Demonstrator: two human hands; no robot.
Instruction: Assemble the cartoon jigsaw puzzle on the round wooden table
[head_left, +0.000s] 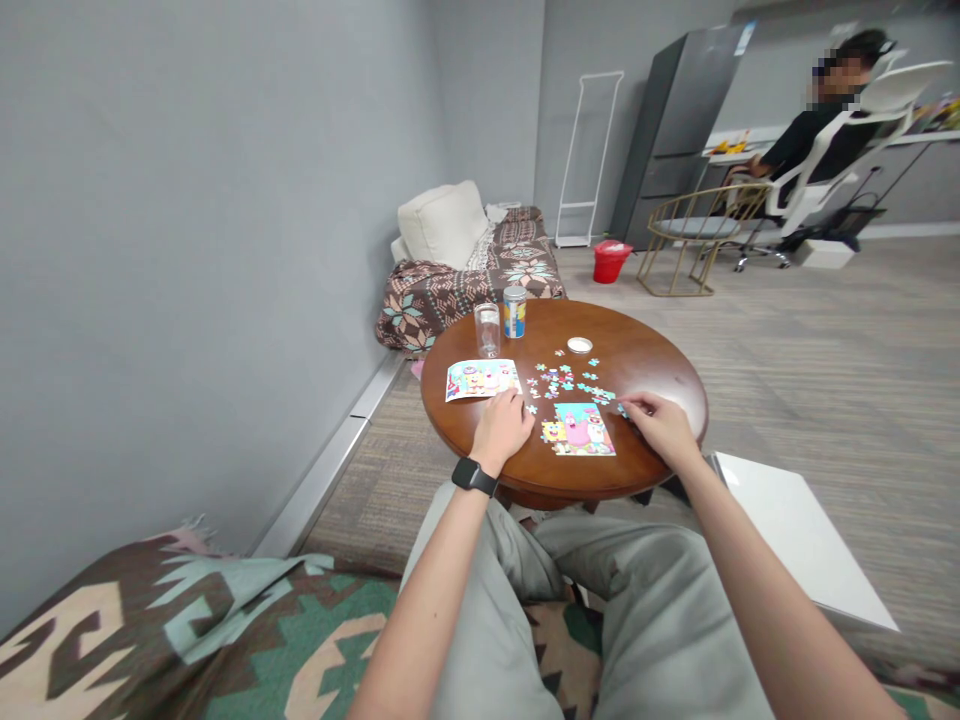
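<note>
My right hand (664, 425) is at the right of the round table, thumb and finger pinched on a small light-blue puzzle piece that they partly cover. Just left of it lies a partly assembled jigsaw puzzle (577, 430) with yellow, pink and white cartoon figures and an uneven left edge. My left hand (504, 430), wearing a black watch, rests on the table with loosely bent fingers and holds nothing visible. Its fingertips are at the lower right corner of a printed picture sheet (484, 380). Several loose puzzle pieces (559, 378) are scattered beyond the assembled part.
Toward the back of the brown wooden table (637, 340) stand a clear glass (487, 332) and a printed can (514, 313). A round lid (580, 345) lies nearby. Farther off are a red bin (612, 261), a gold-framed chair (694, 230) and a seated person (817, 140).
</note>
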